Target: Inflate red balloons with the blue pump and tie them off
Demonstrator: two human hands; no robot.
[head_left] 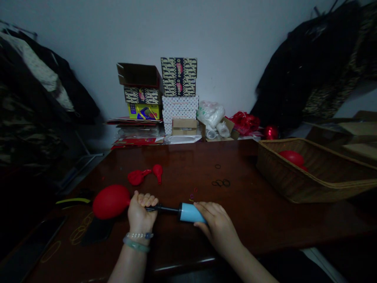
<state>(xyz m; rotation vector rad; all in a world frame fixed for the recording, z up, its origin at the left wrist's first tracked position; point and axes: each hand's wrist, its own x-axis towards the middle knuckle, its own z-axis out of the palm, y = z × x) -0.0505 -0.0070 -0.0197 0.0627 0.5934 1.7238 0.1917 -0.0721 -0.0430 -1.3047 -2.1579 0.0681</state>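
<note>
My left hand (143,212) is closed around the black nozzle end of a hand balloon pump, with the neck of a partly inflated red balloon (111,201) in the same grip. The balloon points out to the left. My right hand (217,224) wraps the light blue barrel (190,212) of the pump, and a black rod (169,209) shows between the two hands. Beyond my left hand, a flat red balloon (136,177) and a second flat red balloon (158,169) lie on the dark wooden table (182,165).
Black rubber bands (221,183) lie beyond my right hand. A wicker basket (290,188) at the right holds a red balloon (291,157). Tan rubber bands (78,234), a yellow-edged black object (73,201) and a dark flat device (32,247) are at the left. Stacked boxes (179,110) stand behind.
</note>
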